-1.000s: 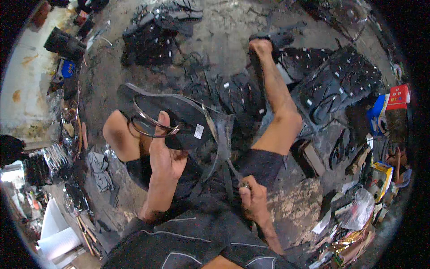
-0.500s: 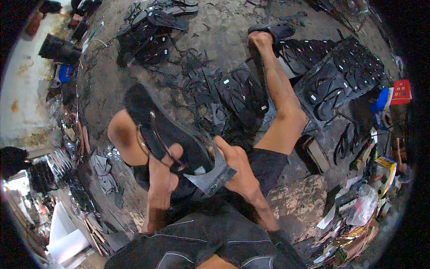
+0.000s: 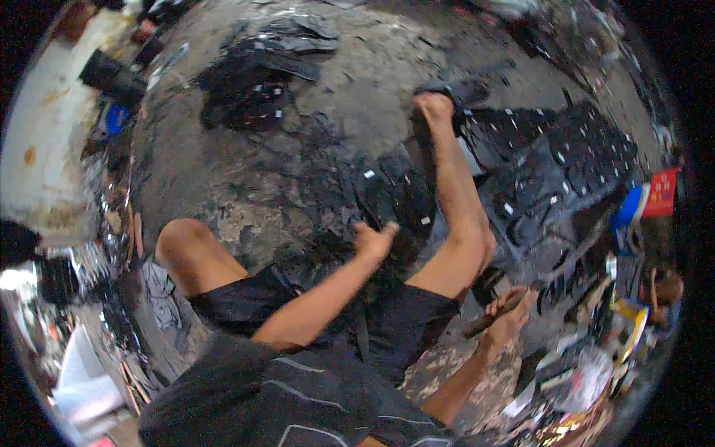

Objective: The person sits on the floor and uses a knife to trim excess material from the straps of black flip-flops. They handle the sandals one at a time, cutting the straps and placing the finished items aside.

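My left hand (image 3: 374, 243) reaches over the middle of the floor with thumb and fingers apart, slightly blurred. Nothing shows clearly in it. Just beyond its fingertips lie black flip-flops (image 3: 391, 186) with small white labels. Off to the right, low over the floor, my right hand (image 3: 514, 316) is closed around a brown, stick-like tool (image 3: 488, 322); motion blur hides its exact kind. A dark block with a pale top (image 3: 491, 284) lies beside that hand, partly covered by it.
Rows of black flip-flops (image 3: 551, 149) spread at the right, and another heap of dark footwear (image 3: 261, 74) lies far left. Clutter with a clear plastic bag (image 3: 592, 376) fills the near right. A red and blue box (image 3: 659, 194) stands at the right edge.
Both hands have parted. The black flip-flop and the grey strip they held are out of them. My left hand moved right and forward; my right moved right and grasped the brown tool.
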`<state>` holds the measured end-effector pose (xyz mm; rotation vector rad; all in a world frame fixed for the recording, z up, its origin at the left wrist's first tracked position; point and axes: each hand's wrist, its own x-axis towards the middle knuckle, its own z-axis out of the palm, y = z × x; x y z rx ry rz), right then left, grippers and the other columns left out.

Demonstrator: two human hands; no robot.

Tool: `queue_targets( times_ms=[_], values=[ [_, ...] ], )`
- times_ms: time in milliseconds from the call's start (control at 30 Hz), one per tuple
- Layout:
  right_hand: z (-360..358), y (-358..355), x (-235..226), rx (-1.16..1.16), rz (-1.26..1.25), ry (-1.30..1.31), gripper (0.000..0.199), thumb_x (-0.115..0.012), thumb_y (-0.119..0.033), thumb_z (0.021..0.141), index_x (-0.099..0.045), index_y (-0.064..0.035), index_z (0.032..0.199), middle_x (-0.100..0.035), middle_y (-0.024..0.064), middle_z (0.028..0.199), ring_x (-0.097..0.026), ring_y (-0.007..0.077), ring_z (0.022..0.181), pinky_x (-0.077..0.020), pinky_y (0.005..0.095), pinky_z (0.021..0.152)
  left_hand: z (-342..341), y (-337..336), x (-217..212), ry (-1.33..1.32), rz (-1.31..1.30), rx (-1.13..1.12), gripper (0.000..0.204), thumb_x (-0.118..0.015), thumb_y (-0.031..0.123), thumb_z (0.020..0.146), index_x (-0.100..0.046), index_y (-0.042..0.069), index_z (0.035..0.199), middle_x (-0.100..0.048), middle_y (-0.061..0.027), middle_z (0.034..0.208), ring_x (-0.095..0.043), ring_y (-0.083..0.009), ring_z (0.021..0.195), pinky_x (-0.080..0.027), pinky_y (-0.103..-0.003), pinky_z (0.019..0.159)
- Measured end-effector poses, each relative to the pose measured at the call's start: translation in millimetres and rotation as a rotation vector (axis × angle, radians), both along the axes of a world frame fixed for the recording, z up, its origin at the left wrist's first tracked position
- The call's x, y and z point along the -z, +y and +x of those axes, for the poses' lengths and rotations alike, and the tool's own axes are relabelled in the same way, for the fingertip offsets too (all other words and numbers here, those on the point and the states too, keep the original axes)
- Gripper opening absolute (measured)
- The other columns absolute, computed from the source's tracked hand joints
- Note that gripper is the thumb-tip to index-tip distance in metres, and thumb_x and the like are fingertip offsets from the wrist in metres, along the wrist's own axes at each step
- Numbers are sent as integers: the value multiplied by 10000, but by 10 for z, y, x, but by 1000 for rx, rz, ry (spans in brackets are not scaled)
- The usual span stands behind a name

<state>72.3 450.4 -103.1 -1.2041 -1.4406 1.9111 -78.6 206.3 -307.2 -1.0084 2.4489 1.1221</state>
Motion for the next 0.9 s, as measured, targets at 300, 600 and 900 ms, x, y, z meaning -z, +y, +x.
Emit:
queue_targets(
  times_ms=[300,600,900],
  values=[
    [-157,-964,200,-435,29,83,313,-490,-361,1073,-515,-51,1113,-466,20,722,-458,120,524,-406,274,467,-437,16,207,246,66,-203,979,-875,545,677,-520,-83,1338,-556,-301,1361,-494,-452,1316,-381,-491,1128],
    [28,-1534,-300,-1067,375,-215,291,-567,-287,1044,-567,4,1029,-495,73,684,-437,114,620,-376,316,557,-335,-1423,-659,-56,609,-293,629,-703,503,917,-634,-65,1179,-689,-201,1188,-692,-316,1009,-559,-507,890],
    [-439,-1695,-56,-1302,614,-522,387,-568,-372,1038,-594,7,961,-658,260,789,-636,486,729,-468,528,639,-304,-1238,-1074,-165,514,-228,532,-703,451,921,-657,-46,1106,-717,-150,1021,-699,-300,849,-576,-489,804]
  ],
)
